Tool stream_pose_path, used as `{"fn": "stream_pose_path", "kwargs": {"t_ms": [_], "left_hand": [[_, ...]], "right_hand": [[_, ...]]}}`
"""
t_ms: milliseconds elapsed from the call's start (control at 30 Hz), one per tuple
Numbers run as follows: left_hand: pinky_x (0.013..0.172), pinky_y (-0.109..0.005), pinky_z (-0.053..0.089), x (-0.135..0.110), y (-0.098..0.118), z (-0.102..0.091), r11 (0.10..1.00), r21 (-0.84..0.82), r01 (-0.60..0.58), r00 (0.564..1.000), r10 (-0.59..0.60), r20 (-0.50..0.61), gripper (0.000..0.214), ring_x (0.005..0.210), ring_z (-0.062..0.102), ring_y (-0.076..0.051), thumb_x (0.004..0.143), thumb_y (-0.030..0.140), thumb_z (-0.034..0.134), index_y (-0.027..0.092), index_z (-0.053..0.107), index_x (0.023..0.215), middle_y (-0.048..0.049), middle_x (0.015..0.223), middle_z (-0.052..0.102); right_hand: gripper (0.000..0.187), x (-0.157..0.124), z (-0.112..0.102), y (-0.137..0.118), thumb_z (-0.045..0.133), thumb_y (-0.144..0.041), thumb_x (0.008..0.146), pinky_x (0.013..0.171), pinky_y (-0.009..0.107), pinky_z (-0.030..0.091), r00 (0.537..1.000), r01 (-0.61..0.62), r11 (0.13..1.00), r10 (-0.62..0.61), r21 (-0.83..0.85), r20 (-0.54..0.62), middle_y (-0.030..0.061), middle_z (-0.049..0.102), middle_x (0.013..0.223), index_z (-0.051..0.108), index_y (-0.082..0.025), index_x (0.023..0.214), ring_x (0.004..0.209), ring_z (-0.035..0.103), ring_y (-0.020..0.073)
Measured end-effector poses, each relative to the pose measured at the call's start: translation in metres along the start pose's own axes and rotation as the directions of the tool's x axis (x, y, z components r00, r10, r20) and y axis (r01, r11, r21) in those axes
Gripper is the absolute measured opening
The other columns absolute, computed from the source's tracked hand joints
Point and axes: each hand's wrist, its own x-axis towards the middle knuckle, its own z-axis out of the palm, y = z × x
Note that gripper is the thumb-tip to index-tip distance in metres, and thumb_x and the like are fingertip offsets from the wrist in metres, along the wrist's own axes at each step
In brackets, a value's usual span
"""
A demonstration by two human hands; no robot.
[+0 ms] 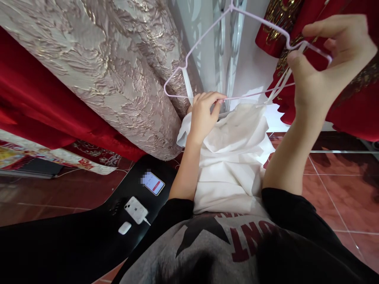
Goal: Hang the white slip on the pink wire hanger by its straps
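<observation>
A thin pale-pink clothes hanger (204,33) is held up before me. From it hangs a white garment (233,169) by narrow straps. The left strap (187,82) lies over the hanger's left side, close to its notch; the right strap (278,87) runs up to the right notch. My left hand (204,114) is closed, thumb and fingers pinching the hanger's lower bar above the cloth. At the hanger's right end my right hand (331,63) has thumb and index finger spread apart, the thumb beside the right strap. Its other fingers are partly hidden.
On a black surface (89,236) at lower left lie a lit phone (154,183), a white phone (136,210) with a cable, and a white earbud case (124,228). A textured curtain (127,71) hangs at left, red decorated fabric (355,106) at right. Red tiles (349,193) cover the floor.
</observation>
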Motion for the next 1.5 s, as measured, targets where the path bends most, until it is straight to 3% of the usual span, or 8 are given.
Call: {"fn": "stream_pose_path", "kwargs": {"t_ms": [267,467,600,733,900,1100,1300,1500], "left_hand": [[0.096,-0.041,0.039,-0.003,0.005,-0.003,0.998,0.056,-0.006,1.0,0.006,0.005,0.021,0.097,0.061,-0.024,0.099,0.013,0.048,0.025,0.065,0.102,-0.0012,0.101,0.069],[0.099,-0.042,0.038,-0.002,0.013,-0.004,0.997,0.07,-0.032,0.999,0.029,0.04,0.023,0.106,0.06,-0.026,0.099,0.013,0.047,0.024,0.063,0.11,-0.0035,0.11,0.068],[0.105,-0.044,0.037,0.001,0.016,-0.006,0.998,0.057,-0.042,0.996,0.037,0.08,0.025,0.112,0.058,-0.025,0.097,0.013,0.049,0.025,0.062,0.114,-0.0035,0.115,0.067],[0.109,-0.044,0.038,0.0,0.002,-0.014,0.999,0.03,0.04,0.987,-0.035,-0.154,0.025,0.125,0.052,-0.026,0.094,0.012,0.055,0.026,0.061,0.114,-0.0059,0.126,0.06],[0.1,-0.04,0.05,-0.004,-0.025,-0.032,0.949,-0.178,0.261,0.875,-0.311,-0.371,0.035,0.119,0.056,-0.027,0.084,0.01,0.068,0.024,0.058,0.114,-0.0071,0.12,0.061],[0.089,-0.037,0.055,0.016,-0.006,-0.052,0.67,-0.672,0.316,0.864,-0.495,-0.087,0.018,0.107,0.063,-0.025,0.089,0.013,0.068,0.023,0.064,0.103,-0.004,0.1,0.068],[0.09,-0.024,0.053,0.024,0.001,-0.099,0.238,-0.951,0.197,0.841,-0.539,0.039,0.051,0.134,0.044,-0.018,0.108,0.032,0.015,0.02,0.064,0.102,0.0006,0.128,0.063],[0.113,-0.035,0.037,0.005,-0.02,-0.063,0.429,-0.903,0.037,0.526,-0.776,-0.347,0.024,0.14,0.037,-0.017,0.104,0.023,0.033,0.021,0.052,0.118,-0.0005,0.148,0.046]], "right_hand": [[0.011,-0.029,0.049,0.006,0.064,-0.023,0.085,0.109,0.04,0.044,0.991,0.087,0.996,-0.084,0.034,-0.1,0.0013,0.07,0.099,0.068,-0.028,0.094,0.106,0.063,0.0184],[0.01,-0.057,0.065,-0.017,0.058,-0.026,0.087,0.126,0.051,0.011,0.996,-0.029,0.999,0.03,0.012,-0.087,-0.0012,0.07,0.101,0.065,-0.029,0.094,0.13,0.053,0.0195],[0.017,-0.055,0.069,-0.012,0.058,-0.034,0.087,0.116,0.052,0.033,0.991,-0.109,0.994,0.111,-0.028,0.072,0.0015,0.067,0.111,0.062,-0.031,0.103,0.127,0.053,0.023],[0.015,-0.048,0.069,0.004,0.061,-0.029,0.084,0.102,0.047,0.042,0.916,-0.1,0.992,0.122,-0.077,0.382,0.0019,0.071,0.1,0.066,-0.027,0.098,0.097,0.062,0.0209],[0.014,-0.057,0.075,0.009,0.057,-0.03,0.088,0.099,0.044,0.038,0.95,-0.038,0.987,0.084,-0.156,0.3,0.0008,0.07,0.095,0.068,-0.025,0.094,0.091,0.059,0.0188],[0.013,-0.064,0.081,0.005,0.056,-0.027,0.089,0.095,0.04,0.038,0.975,-0.035,0.991,0.062,-0.126,0.214,-0.0008,0.069,0.087,0.068,-0.024,0.087,0.084,0.057,0.0166],[0.012,-0.064,0.084,0.007,0.057,-0.026,0.088,0.095,0.039,0.04,0.97,-0.032,0.997,0.047,-0.067,0.238,-0.0018,0.069,0.089,0.069,-0.025,0.091,0.085,0.058,0.016],[0.013,-0.066,0.083,0.012,0.056,-0.03,0.089,0.098,0.042,0.04,0.966,-0.01,0.996,0.032,-0.086,0.257,-0.0014,0.071,0.098,0.068,-0.026,0.094,0.097,0.06,0.019]]}}
